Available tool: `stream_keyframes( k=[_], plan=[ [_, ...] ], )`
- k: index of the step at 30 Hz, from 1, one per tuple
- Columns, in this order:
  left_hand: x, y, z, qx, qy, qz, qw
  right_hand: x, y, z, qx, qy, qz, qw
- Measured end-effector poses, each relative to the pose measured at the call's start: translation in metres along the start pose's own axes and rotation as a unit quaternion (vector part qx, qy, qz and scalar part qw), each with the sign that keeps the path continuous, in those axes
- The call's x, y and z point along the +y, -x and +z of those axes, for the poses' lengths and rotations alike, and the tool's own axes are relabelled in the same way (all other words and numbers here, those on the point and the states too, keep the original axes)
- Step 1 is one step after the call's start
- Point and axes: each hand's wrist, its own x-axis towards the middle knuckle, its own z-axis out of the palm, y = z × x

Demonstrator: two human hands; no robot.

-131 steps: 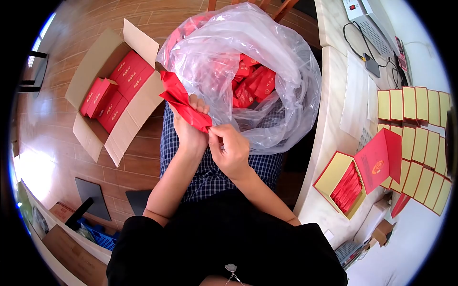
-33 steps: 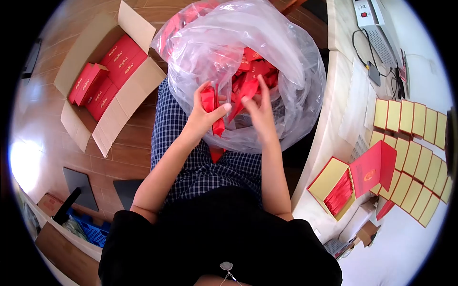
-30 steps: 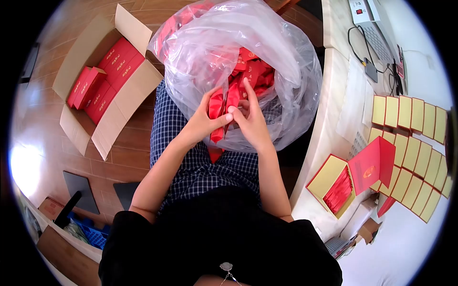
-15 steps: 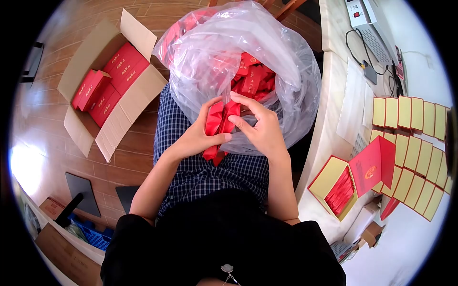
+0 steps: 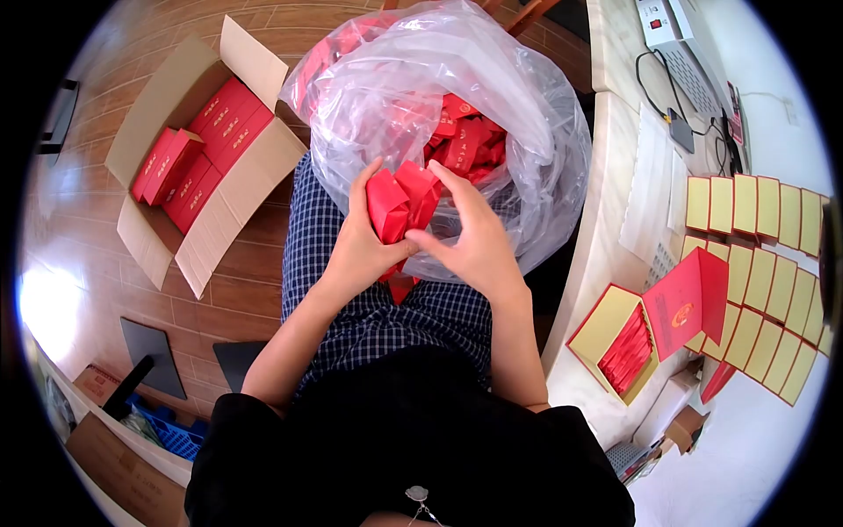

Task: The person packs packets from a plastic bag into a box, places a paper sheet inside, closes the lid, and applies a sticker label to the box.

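Note:
Red packets [image 5: 387, 206] are gripped between my two hands above the lap. My left hand [image 5: 358, 255] is wrapped round their left side, with the thumb below. From the right, my right hand [image 5: 476, 241] holds another red packet [image 5: 419, 191] between fingers and thumb, pressed against the first. More red shows beneath the hands, partly hidden. Just behind them, a large clear plastic bag [image 5: 536, 132] lies open, and many red packets [image 5: 465, 145] are inside it.
An open carton [image 5: 241, 206] with red boxes [image 5: 230, 123] stands on the floor at left. On the right-hand table [image 5: 580, 316] are an open gift box [image 5: 606, 329] filled with red packets, rows of yellow-faced boxes [image 5: 746, 206], a grey machine [image 5: 680, 53] and cables.
Over the last seconds my hands gathered the red packets together. Since half a second ago the packets have turned more upright and risen slightly, and their broad ends now face up.

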Motion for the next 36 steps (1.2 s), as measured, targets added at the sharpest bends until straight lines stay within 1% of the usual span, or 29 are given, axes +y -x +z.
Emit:
stream_keyframes(
  k=[1, 2, 3, 4, 5, 6, 7, 9, 10, 11, 12, 13, 14, 15, 17, 21, 23, 26, 27, 29, 30, 31, 32, 33, 35, 36],
  plan=[
    [0.001, 0.001, 0.0, -0.002, 0.0, 0.0, 1.0, -0.001, 0.001, 0.0, -0.017, 0.023, -0.007, 1.0],
    [0.002, 0.002, 0.0, -0.008, 0.032, 0.008, 0.999, 0.005, 0.002, -0.001, -0.041, 0.034, -0.009, 0.999],
    [0.004, 0.002, -0.001, -0.014, 0.063, 0.016, 0.998, 0.01, 0.003, 0.0, -0.04, 0.034, -0.008, 0.999],
    [0.008, 0.002, -0.003, -0.015, 0.062, 0.015, 0.998, 0.015, 0.005, 0.002, -0.044, -0.104, 0.052, 0.992],
    [0.014, 0.002, -0.007, -0.019, 0.118, -0.01, 0.993, 0.019, 0.006, 0.003, -0.047, -0.241, 0.11, 0.963],
    [0.017, 0.002, -0.01, -0.023, 0.174, -0.036, 0.984, 0.022, 0.005, 0.004, -0.036, -0.266, 0.095, 0.959],
    [0.013, 0.002, -0.01, -0.023, 0.174, -0.036, 0.984, 0.022, 0.005, 0.004, -0.036, -0.267, 0.095, 0.958],
    [0.002, 0.001, -0.008, -0.047, 0.278, -0.069, 0.957, 0.02, 0.002, 0.004, -0.018, -0.378, 0.112, 0.919],
    [0.001, 0.001, -0.009, -0.046, 0.278, -0.068, 0.957, 0.02, 0.002, 0.003, -0.024, -0.333, 0.116, 0.935],
    [0.0, 0.001, -0.009, -0.057, 0.289, -0.072, 0.953, 0.017, 0.001, 0.003, -0.023, -0.333, 0.116, 0.936],
    [0.001, 0.002, -0.01, -0.069, 0.299, -0.077, 0.949, 0.012, -0.002, 0.003, -0.008, -0.188, 0.037, 0.981],
    [0.003, 0.002, -0.011, -0.071, 0.299, -0.077, 0.948, 0.01, -0.004, 0.002, -0.014, -0.125, 0.007, 0.992],
    [0.007, 0.001, -0.013, -0.092, 0.285, -0.051, 0.953, 0.007, -0.005, 0.001, -0.015, -0.062, -0.023, 0.998],
    [0.01, 0.001, -0.015, -0.112, 0.27, -0.024, 0.956, 0.007, -0.006, -0.001, -0.015, -0.061, -0.023, 0.998],
    [0.009, 0.002, -0.022, -0.113, 0.276, -0.027, 0.954, 0.006, -0.007, -0.005, -0.046, -0.016, -0.004, 0.999],
    [0.01, 0.003, -0.029, -0.109, 0.269, -0.026, 0.957, 0.002, -0.006, -0.002, -0.054, -0.016, 0.018, 0.998],
    [0.012, 0.002, -0.03, -0.104, 0.29, -0.038, 0.951, 0.002, -0.006, 0.001, -0.006, -0.015, -0.039, 0.999],
    [0.008, 0.002, -0.03, -0.099, 0.276, -0.034, 0.956, 0.007, -0.007, 0.004, 0.025, -0.013, -0.043, 0.999],
    [0.006, 0.002, -0.03, -0.099, 0.276, -0.034, 0.956, 0.008, -0.007, 0.003, 0.025, -0.013, -0.043, 0.999],
    [0.004, 0.002, -0.029, -0.104, 0.246, -0.035, 0.963, 0.01, -0.006, 0.002, 0.017, -0.027, 0.009, 0.999],
    [0.007, 0.003, -0.028, -0.106, 0.246, -0.034, 0.963, 0.01, -0.006, -0.001, 0.018, -0.027, 0.009, 0.999],
    [0.012, 0.005, -0.027, -0.1, 0.298, -0.101, 0.944, 0.011, -0.007, -0.003, 0.028, -0.118, 0.06, 0.991],
    [0.015, 0.007, -0.027, -0.092, 0.348, -0.167, 0.918, 0.012, -0.008, -0.003, 0.032, -0.164, 0.084, 0.982],
    [0.009, 0.008, -0.027, -0.091, 0.347, -0.167, 0.919, 0.013, -0.01, -0.003, 0.037, -0.209, 0.109, 0.971],
    [-0.011, 0.011, -0.027, -0.072, 0.443, -0.302, 0.841, 0.021, -0.013, 0.001, 0.026, -0.156, -0.07, 0.985],
    [-0.01, 0.011, -0.024, -0.068, 0.477, -0.331, 0.811, 0.018, -0.012, 0.002, -0.035, -0.208, -0.075, 0.975]
  ],
)
